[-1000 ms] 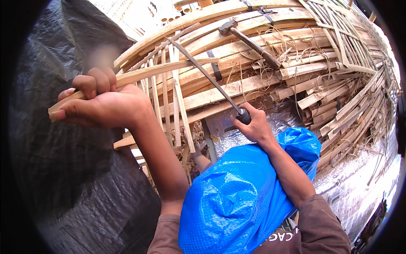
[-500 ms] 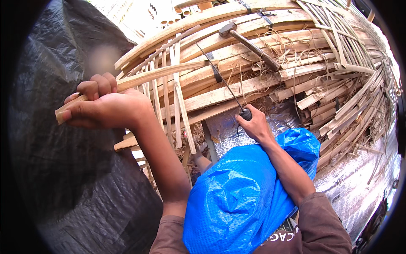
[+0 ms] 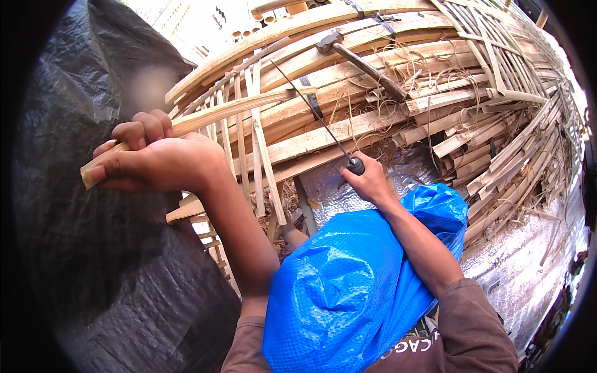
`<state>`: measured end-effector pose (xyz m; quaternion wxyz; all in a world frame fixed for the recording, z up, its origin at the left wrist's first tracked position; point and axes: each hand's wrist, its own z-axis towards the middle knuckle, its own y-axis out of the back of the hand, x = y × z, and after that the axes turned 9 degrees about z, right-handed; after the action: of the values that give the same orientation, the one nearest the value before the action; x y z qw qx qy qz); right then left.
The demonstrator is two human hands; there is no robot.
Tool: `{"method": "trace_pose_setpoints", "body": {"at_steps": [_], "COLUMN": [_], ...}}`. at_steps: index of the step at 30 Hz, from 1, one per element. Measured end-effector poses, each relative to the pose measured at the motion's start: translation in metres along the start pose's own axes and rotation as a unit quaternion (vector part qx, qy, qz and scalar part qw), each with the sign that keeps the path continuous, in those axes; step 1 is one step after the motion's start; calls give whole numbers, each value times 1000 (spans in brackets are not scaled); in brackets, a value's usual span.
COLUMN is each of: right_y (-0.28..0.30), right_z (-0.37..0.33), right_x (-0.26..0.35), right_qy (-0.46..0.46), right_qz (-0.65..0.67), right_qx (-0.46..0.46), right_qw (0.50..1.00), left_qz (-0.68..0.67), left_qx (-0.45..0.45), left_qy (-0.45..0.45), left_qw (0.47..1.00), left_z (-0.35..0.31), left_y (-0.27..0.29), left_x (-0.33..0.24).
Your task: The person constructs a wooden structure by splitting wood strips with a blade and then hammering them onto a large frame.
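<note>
My left hand (image 3: 155, 152) is raised at the left, fingers wrapped round the near end of a long pale bamboo strip (image 3: 230, 108). The strip runs rightward over a pile of split bamboo. Lower and to the right, my right hand (image 3: 371, 179) is closed on the black handle of a long, thin-bladed knife (image 3: 329, 132), seen nearly edge-on. Its blade slants up and left, crossing the strip near its far end in this view; whether they touch I cannot tell. Blue plastic sheeting (image 3: 329, 273) covers my lap, between my forearms.
A hammer (image 3: 364, 64) lies on stacked split bamboo (image 3: 348, 127), among curly shavings. Several thin slats (image 3: 267, 161) lie crosswise by my left forearm. Black sheeting (image 3: 93, 248) hangs along the left. Silver foil sheeting (image 3: 510, 280) spreads at the right. More bundled strips (image 3: 522, 149) stand beyond.
The knife's tip has swung a little to the left, and my right hand has shifted slightly left. My left hand keeps its hold on the bamboo strip, almost still.
</note>
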<state>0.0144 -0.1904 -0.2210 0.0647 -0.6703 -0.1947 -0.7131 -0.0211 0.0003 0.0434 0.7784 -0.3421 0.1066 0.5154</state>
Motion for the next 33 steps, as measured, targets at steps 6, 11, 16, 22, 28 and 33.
{"method": "trace_pose_setpoints", "body": {"at_steps": [6,11,16,22,28,33], "right_y": [3,-5,4,9,10,11], "right_z": [-16,-8,3,-12,-3,-3], "right_x": [16,5,-9,2,-7,-18], "right_qy": [39,64,-70,20,-84,-62], "right_qz": [8,38,-13,-14,-46,-67], "right_qx": [18,21,-16,5,-18,-40], "right_qw": [999,997,997,1000,995,995], "left_qz": [-25,-36,-38,-46,-26,-16], "left_qx": [9,12,15,31,29,35], "left_qy": [-28,-32,-16,-45,-15,-25], "left_qw": [999,999,999,997,999,999], "left_z": [2,-1,1,-5,-5,-8], "left_y": [5,4,6,5,6,3], "left_x": [7,6,4,2,0,-8]}}
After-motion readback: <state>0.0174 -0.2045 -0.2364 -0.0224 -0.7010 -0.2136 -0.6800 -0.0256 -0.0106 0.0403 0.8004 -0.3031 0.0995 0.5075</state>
